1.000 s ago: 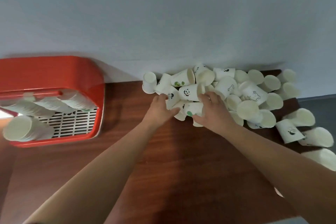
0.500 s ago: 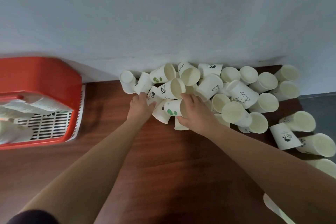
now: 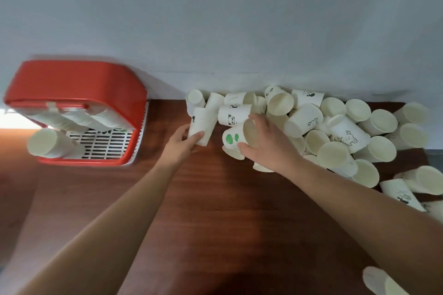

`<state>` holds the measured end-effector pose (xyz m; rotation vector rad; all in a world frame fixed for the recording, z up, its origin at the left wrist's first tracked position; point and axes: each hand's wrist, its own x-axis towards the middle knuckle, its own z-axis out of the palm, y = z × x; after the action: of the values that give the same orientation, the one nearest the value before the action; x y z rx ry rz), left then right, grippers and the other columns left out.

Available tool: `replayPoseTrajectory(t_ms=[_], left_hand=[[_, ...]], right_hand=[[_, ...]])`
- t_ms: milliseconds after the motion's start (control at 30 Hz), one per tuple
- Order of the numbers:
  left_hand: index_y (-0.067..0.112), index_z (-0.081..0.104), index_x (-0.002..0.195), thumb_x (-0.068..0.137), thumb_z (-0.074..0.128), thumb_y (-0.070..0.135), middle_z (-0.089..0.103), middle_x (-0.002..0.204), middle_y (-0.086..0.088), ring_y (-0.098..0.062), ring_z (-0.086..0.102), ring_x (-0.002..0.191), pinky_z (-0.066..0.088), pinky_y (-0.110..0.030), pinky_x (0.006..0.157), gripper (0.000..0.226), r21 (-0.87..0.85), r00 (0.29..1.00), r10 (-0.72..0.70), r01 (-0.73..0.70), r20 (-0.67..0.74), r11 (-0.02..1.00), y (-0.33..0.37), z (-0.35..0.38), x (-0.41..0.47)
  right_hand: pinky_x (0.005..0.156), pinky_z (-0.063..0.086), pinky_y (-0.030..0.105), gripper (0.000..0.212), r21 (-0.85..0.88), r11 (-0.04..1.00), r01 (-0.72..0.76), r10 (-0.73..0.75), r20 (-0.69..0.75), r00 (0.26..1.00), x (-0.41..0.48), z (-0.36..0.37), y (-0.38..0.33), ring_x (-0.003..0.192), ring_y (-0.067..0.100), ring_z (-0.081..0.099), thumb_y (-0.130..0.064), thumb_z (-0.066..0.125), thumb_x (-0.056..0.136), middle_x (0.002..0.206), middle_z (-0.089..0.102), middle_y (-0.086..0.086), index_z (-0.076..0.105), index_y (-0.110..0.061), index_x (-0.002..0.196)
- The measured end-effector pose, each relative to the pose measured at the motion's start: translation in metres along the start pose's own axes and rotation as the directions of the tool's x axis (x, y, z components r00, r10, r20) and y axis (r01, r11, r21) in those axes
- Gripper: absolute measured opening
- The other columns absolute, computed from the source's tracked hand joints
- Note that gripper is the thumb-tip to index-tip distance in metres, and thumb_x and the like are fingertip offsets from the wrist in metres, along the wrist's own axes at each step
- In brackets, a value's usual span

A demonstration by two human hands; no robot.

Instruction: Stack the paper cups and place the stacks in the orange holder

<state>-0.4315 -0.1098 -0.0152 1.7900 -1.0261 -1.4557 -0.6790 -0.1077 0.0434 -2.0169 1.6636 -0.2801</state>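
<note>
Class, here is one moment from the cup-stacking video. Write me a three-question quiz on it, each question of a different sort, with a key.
1. True or false: the orange holder already contains stacked paper cups.
2. Which cup does the right hand grip? A) the cup with the green sprout print B) the elephant cup C) the panda cup
3. Fill in: the left hand grips a cup at the ___ edge of the loose pile.

Key: 1 true; 2 A; 3 left
</note>
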Motion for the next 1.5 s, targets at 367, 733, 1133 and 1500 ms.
replayPoseTrajectory(t_ms=[367, 733, 1133, 1500], left_hand=[[0.036, 0.035, 0.150, 0.083, 0.071, 0.025, 0.059, 0.139, 0.000, -0.022, 0.059, 0.125, 0.046, -0.042, 0.106, 0.077, -0.188, 0.970, 0.118, -0.078, 0.214, 0.979, -0.011, -0.131, -0.060], [0.028, 0.049, 0.131, 0.090, 0.074, 0.024, 0.067, 0.118, 0.001, -0.007, 0.068, 0.104, 0.054, -0.017, 0.076, 0.048, -0.135, 0.974, 0.223, -0.225, -0.032, 0.965, -0.013, -0.250, -0.089], [0.044, 0.041, 0.136, 0.077, 0.084, 0.034, 0.063, 0.127, -0.001, -0.023, 0.062, 0.119, 0.050, -0.052, 0.102, 0.073, -0.224, 0.908, 0.221, -0.313, -0.356, 0.923, -0.057, -0.380, -0.063], [0.028, 0.042, 0.145, 0.080, 0.081, 0.035, 0.055, 0.143, 0.004, -0.021, 0.047, 0.135, 0.043, -0.047, 0.108, 0.076, 0.420, 0.878, 0.346, -0.192, -0.329, 0.887, -0.084, -0.366, -0.024]], right_hand=[[0.099, 0.033, 0.026, 0.071, 0.231, 0.972, 0.048, -0.094, 0.191, 0.977, 0.022, 0.021, -0.140, 0.131, 0.012, 0.042, -0.036, 0.071, 0.085, 0.146, 0.042, -0.008, 0.036, -0.028, 0.147], [0.105, 0.040, 0.030, 0.071, 0.243, 0.960, 0.137, -0.207, 0.291, 0.934, 0.040, 0.076, -0.268, 0.123, 0.005, 0.048, -0.039, 0.075, 0.080, 0.140, 0.048, -0.013, 0.041, -0.033, 0.142], [0.105, 0.034, 0.027, 0.066, 0.315, 0.936, 0.158, -0.181, 0.044, 0.983, 0.082, 0.125, -0.351, 0.127, 0.014, 0.042, -0.031, 0.074, 0.082, 0.135, 0.044, 0.001, 0.039, -0.023, 0.137], [0.104, 0.040, 0.036, 0.077, 0.113, 0.957, 0.269, -0.262, -0.073, 0.962, 0.091, 0.148, -0.373, 0.127, 0.014, 0.036, -0.035, 0.078, 0.080, 0.138, 0.045, -0.001, 0.033, -0.020, 0.141]])
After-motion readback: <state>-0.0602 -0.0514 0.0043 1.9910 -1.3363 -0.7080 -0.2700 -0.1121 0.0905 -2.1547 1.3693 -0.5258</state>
